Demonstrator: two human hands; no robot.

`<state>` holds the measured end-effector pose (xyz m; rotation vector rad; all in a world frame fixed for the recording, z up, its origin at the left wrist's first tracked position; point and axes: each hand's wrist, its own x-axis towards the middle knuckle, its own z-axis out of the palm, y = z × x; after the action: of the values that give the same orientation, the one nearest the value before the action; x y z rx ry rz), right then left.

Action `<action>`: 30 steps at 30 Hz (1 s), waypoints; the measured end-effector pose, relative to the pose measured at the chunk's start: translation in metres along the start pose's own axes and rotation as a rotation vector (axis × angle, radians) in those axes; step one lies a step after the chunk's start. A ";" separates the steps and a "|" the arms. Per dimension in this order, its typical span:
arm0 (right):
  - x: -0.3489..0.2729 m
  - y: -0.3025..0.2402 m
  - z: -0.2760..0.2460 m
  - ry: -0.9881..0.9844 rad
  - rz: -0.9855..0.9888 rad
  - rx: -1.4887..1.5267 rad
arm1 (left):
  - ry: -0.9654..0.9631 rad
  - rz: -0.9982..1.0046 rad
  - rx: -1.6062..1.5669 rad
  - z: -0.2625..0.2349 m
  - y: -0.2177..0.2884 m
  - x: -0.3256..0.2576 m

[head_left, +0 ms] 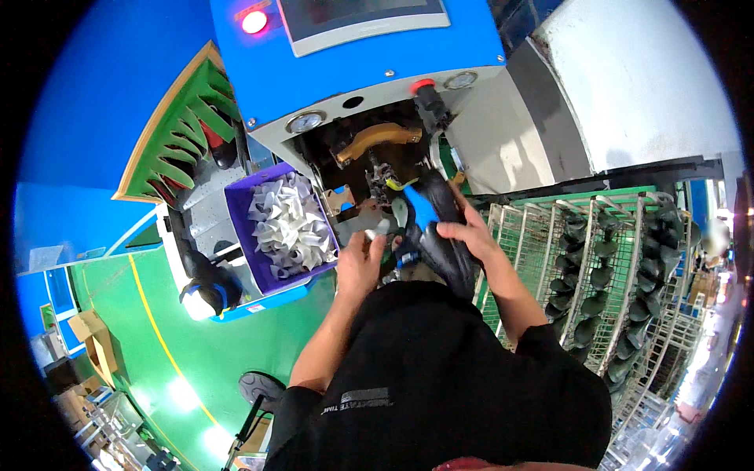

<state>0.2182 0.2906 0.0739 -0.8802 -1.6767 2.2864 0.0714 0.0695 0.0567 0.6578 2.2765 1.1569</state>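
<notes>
Black-sleeved forearms rise from the lower edge to a black shoe upper [440, 235] with a blue patch, held sole-side toward the blue machine [353, 63], just under its dark working head and brass-coloured arm [377, 137]. Right hand [467, 235] lies over the upper's side, fingers [449, 229] curled and pressed onto it. Left hand [359, 263] is at the toe end beside it, fingers bent around a small pale part; how tightly they close cannot be told. Just left of the hands stands a purple bin [239, 212] filled with white folded pieces [290, 224]. To the right, a green wire rack [542, 228] carries rows of dark shoes [597, 275]. Green floor [196, 337] with a yellow line spreads at lower left
</notes>
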 end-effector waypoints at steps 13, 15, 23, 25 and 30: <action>0.096 -0.033 0.113 0.294 -0.031 -1.487 | -0.144 -0.344 -0.165 -0.051 -0.121 0.009; 0.110 -0.017 0.114 0.327 -0.087 -1.510 | -0.096 -0.349 -0.287 -0.057 -0.124 0.015; 0.110 0.006 0.086 0.304 -0.301 -1.442 | 0.364 -0.320 -0.059 -0.081 -0.165 0.035; 0.102 0.011 0.087 0.333 -0.230 -1.364 | 0.178 -0.385 -0.096 -0.104 -0.141 0.035; 0.093 0.036 0.078 0.412 -0.474 -1.276 | 0.004 -0.263 -0.011 -0.087 -0.130 0.029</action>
<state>0.1074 0.2574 0.0229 -0.8460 -2.6300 0.5050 -0.0296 -0.0319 -0.0130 0.3385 2.2755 1.0432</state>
